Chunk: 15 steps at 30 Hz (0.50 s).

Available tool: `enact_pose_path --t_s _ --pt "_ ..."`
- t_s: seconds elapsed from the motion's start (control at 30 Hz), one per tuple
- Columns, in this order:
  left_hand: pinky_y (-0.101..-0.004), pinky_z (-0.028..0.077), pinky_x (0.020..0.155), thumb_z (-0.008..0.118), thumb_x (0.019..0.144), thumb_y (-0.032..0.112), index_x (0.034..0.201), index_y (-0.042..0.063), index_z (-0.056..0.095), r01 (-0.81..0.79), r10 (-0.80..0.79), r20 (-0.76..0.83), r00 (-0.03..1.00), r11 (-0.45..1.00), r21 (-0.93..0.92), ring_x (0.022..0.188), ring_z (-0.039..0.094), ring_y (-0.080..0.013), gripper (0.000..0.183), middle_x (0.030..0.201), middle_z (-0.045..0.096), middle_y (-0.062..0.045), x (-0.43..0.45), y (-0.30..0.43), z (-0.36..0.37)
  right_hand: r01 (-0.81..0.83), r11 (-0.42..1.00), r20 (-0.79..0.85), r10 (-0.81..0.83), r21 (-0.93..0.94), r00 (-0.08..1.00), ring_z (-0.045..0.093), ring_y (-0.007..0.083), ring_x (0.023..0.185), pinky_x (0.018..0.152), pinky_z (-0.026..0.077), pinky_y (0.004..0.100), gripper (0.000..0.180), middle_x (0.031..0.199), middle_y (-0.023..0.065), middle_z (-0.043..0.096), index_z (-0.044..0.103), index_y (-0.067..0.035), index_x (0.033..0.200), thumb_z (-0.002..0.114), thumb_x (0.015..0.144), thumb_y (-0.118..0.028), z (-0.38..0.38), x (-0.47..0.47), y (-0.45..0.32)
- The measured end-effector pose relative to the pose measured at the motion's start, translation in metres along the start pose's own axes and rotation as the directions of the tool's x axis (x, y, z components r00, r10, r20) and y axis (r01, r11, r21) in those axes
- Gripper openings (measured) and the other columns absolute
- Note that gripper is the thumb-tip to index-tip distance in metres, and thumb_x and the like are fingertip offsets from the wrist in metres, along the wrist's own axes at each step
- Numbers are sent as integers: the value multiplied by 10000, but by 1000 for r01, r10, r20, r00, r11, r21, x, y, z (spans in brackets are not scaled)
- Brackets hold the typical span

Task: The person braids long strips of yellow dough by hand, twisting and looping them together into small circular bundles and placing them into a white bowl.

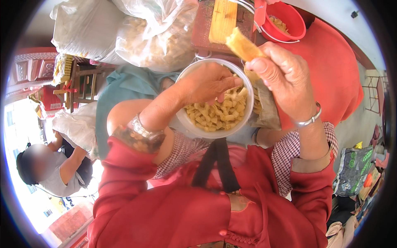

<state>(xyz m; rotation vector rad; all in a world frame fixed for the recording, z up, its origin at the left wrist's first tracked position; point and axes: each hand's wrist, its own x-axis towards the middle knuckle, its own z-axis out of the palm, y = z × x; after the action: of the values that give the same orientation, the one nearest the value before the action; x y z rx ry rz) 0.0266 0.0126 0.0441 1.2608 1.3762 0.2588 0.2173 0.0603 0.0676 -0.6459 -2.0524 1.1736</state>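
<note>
A whitish plastic tub (250,107) sits before me between my legs, holding many small pale-yellow folded or curled pieces (217,116); their material is unclear. Over its far left part reaches my left hand (211,82), fingers bent down, their tips partly hidden. Whether they pinch a piece does not show. To the right and above the tub, my right hand (287,79) grips a yellow oblong piece (243,46) between thumb and fingers, its far end pointing up and left. Beside the tub, a greyish-brown bag (269,108) lies with more yellowish pieces at its edge.
A red bucket (296,21) with some pieces stands beyond my right hand. A yellow wooden block (222,21) rests on a reddish stand (201,34). Large plastic bags (155,40) fill the far left. A person (55,170) at left handles a whitish sack (79,127).
</note>
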Motion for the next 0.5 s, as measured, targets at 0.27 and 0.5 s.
enact_pose_path --t_s 0.27,0.5 --pt "-270 492 658 570 915 349 996 15 573 -419 386 -170 907 784 -457 748 602 -158 344 876 617 -76 -5 -1 28 205 979 154 -202 -6 967 567 240 615 570 419 353 166 693 68 538 573 -54 847 632 853 -209 52 -32 -13" --pt "-213 458 555 549 933 285 916 -13 607 -183 194 -49 980 771 -611 590 552 -68 304 775 621 -40 8 9 13 47 991 29 -51 126 998 565 176 651 623 460 273 147 814 59 605 584 -48 893 543 918 -187 42 -38 -21"
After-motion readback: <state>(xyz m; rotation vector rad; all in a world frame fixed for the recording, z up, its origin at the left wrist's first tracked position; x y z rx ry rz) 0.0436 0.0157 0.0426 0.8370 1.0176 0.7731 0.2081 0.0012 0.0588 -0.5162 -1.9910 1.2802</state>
